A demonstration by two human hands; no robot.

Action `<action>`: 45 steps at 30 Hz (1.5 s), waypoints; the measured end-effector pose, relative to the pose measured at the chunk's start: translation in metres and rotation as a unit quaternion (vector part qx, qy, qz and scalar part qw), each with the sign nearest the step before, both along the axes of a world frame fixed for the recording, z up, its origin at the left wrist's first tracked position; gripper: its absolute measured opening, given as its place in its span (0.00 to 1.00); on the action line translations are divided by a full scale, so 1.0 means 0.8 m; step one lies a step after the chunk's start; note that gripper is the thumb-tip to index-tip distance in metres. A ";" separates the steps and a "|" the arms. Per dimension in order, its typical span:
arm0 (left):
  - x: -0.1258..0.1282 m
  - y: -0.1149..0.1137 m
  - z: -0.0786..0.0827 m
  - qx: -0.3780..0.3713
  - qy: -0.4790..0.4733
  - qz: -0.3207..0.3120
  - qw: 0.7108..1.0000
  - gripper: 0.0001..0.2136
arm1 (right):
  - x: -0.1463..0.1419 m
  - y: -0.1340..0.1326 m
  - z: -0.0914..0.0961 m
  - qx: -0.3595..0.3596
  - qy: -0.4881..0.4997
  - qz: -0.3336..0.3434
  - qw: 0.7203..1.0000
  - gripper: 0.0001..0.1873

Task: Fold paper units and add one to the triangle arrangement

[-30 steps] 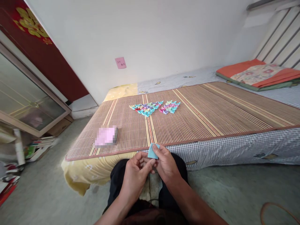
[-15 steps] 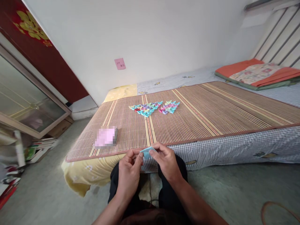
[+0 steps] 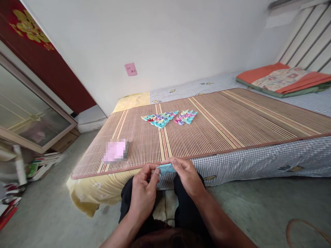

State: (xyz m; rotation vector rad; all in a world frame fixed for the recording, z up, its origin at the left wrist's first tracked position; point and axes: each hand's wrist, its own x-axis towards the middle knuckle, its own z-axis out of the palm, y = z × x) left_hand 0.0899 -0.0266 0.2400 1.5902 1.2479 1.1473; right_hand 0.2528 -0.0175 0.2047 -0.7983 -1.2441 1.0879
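Note:
A small piece of folded light-blue paper [image 3: 166,168] is stretched between my two hands, above my knees at the bed's front edge. My left hand [image 3: 144,186] pinches its left end between thumb and fingers. At its right end, the thumb and fingers of my right hand [image 3: 187,175] are closed on it, with a finger along its upper edge. Beyond them, on the striped mat [image 3: 207,134], lie two groups of small folded paper boats in several colours, a larger left group [image 3: 160,119] and a smaller right group [image 3: 186,117].
A blurred pink block [image 3: 115,151] lies on the mat's left part. Folded orange and green cloth [image 3: 284,79] rests at the bed's far right. A pink note [image 3: 130,69] is on the wall. Left stands a glass-paned door [image 3: 33,113]; papers [image 3: 45,163] lie near it.
My right hand has shifted slightly, and the blue paper now shows as a longer, flatter strip instead of a pointed shape. The boats lie as before.

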 end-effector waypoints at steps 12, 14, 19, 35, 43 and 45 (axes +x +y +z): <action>0.000 -0.001 0.002 0.009 0.010 -0.004 1.000 0.09 | -0.005 -0.002 0.001 0.019 -0.010 -0.067 0.997 0.18; -0.001 -0.001 0.003 0.010 0.010 -0.005 1.000 0.10 | -0.006 -0.004 0.003 0.030 -0.016 -0.088 0.996 0.18; -0.004 0.001 0.001 -0.003 -0.029 0.033 0.999 0.10 | -0.003 -0.003 0.000 0.001 0.045 -0.094 0.995 0.15; 0.012 -0.009 -0.001 -0.017 -0.137 0.006 0.990 0.08 | -0.034 0.005 -0.036 -0.096 0.207 0.020 0.973 0.09; -0.010 0.008 0.026 -0.087 -0.106 -0.135 0.981 0.09 | -0.016 0.003 -0.033 -0.101 0.188 0.189 0.959 0.18; -0.012 0.009 0.028 -0.094 -0.111 -0.138 0.980 0.09 | -0.016 0.004 -0.036 -0.115 0.189 0.195 0.956 0.20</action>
